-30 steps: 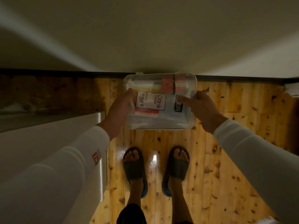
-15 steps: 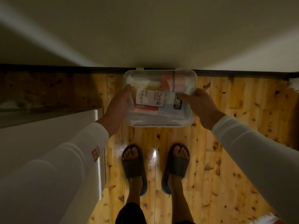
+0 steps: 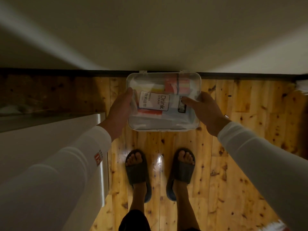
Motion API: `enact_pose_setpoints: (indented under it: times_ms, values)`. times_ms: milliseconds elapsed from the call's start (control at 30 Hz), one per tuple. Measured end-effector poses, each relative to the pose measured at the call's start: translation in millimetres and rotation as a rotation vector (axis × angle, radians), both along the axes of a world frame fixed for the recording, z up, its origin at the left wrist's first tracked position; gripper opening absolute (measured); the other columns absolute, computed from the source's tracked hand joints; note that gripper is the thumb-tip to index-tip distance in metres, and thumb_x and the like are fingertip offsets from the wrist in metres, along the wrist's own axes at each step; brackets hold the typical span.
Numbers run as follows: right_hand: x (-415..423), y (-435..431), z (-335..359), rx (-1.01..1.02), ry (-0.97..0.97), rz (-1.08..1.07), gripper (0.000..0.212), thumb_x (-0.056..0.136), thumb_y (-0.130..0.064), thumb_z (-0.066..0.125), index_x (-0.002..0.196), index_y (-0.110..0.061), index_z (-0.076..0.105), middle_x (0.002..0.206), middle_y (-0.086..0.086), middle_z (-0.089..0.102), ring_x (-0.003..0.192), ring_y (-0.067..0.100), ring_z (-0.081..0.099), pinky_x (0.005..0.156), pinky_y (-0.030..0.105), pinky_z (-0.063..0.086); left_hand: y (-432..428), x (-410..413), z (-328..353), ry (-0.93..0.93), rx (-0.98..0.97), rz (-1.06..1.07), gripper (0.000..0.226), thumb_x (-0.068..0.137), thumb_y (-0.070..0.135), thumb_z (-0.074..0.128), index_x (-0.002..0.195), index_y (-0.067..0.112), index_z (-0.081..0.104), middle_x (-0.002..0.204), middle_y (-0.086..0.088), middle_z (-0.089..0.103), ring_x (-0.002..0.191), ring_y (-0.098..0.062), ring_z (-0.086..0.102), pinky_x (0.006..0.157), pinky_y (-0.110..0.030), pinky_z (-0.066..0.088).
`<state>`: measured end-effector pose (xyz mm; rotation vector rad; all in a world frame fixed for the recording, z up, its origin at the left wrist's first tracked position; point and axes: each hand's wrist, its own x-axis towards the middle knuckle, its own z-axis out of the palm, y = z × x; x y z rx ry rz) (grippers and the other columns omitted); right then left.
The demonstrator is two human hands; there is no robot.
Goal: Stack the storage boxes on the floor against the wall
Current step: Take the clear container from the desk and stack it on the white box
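Observation:
I look straight down at a clear plastic storage box (image 3: 164, 120) with a transparent lid; packets show inside, one labelled "Drink Straw". Its far edge, with two small clips, reaches the dark skirting at the foot of the pale wall (image 3: 150, 35). My left hand (image 3: 119, 114) grips the box's left side. My right hand (image 3: 205, 112) grips the right side, fingers lying on the lid. I cannot tell whether the box rests on another box, on the floor, or hangs in my hands.
Wooden plank floor (image 3: 241, 147) spreads below. My two feet in dark slippers (image 3: 160, 169) stand just behind the box. A white cabinet or appliance (image 3: 50, 139) fills the left side, close to my left arm. Something pale lies at the right edge (image 3: 302, 87).
The box, held in both hands, has shifted slightly toward the wall, and its far edge now meets the skirting. Both hands keep the same grip.

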<state>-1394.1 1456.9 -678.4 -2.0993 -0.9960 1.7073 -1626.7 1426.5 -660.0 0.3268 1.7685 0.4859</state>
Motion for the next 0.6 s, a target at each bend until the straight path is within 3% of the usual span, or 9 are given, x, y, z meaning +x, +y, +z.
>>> enact_pose_setpoints:
  times_ms: [67,167,233,300,400,500,600]
  values:
    - [3,-1,3,-0.002,0.008,-0.002,0.052,0.082,-0.040,0.070,0.126,-0.020,0.053,0.108,-0.003,0.066,0.093,0.014,0.065,0.071,0.028,0.053,0,1,2,0.015,-0.001,0.019,0.050,0.098,0.055,0.038,0.135,0.025,0.054,0.128,-0.004,0.063,0.112,-0.020,0.060,0.097,-0.040,0.048]
    - [7,-2,9,-0.007,0.014,0.006,0.061,0.081,-0.042,0.070,0.134,-0.019,0.049,0.121,0.000,0.063,0.103,0.018,0.063,0.085,0.036,0.054,2,2,7,0.050,-0.014,0.010,0.053,0.097,0.056,0.039,0.137,0.023,0.052,0.131,-0.005,0.061,0.116,-0.023,0.058,0.103,-0.046,0.044]
    - [10,-3,14,-0.001,0.000,-0.014,0.071,0.081,-0.044,0.071,0.141,-0.020,0.042,0.133,-0.002,0.055,0.111,0.017,0.057,0.085,0.032,0.048,3,1,12,0.056,-0.011,-0.025,0.051,0.098,0.055,0.037,0.134,0.023,0.053,0.128,-0.006,0.061,0.115,-0.024,0.058,0.102,-0.047,0.045]
    - [12,-4,19,0.011,-0.016,-0.033,0.081,0.080,-0.046,0.071,0.146,-0.020,0.034,0.141,-0.002,0.048,0.119,0.018,0.050,0.083,0.030,0.040,4,0,17,0.071,0.001,-0.045,0.046,0.099,0.052,0.037,0.129,0.023,0.056,0.125,-0.005,0.062,0.111,-0.021,0.059,0.098,-0.043,0.047]
    - [14,-7,27,0.024,-0.023,-0.038,0.083,0.080,-0.048,0.070,0.147,-0.020,0.031,0.145,-0.001,0.045,0.125,0.021,0.047,0.085,0.032,0.039,1,-1,26,0.103,0.045,-0.080,0.041,0.099,0.051,0.040,0.125,0.026,0.058,0.118,0.003,0.063,0.104,-0.012,0.059,0.078,-0.029,0.045]
    - [13,-13,35,0.017,-0.034,-0.043,0.079,0.081,-0.048,0.069,0.146,-0.022,0.033,0.146,-0.002,0.044,0.125,0.021,0.047,0.083,0.034,0.038,-4,-4,33,0.136,0.090,-0.091,0.026,0.098,0.052,0.040,0.095,0.042,0.064,0.090,0.023,0.064,0.087,0.003,0.057,0.067,-0.024,0.039]
    - [14,-20,47,0.026,-0.030,-0.050,0.079,0.081,-0.048,0.070,0.147,-0.021,0.033,0.145,-0.002,0.044,0.126,0.020,0.046,0.086,0.034,0.040,-11,-1,52,0.167,0.114,-0.116,0.040,0.097,0.052,0.041,0.064,0.059,0.063,0.060,0.037,0.060,0.061,0.019,0.056,0.064,-0.023,0.035]
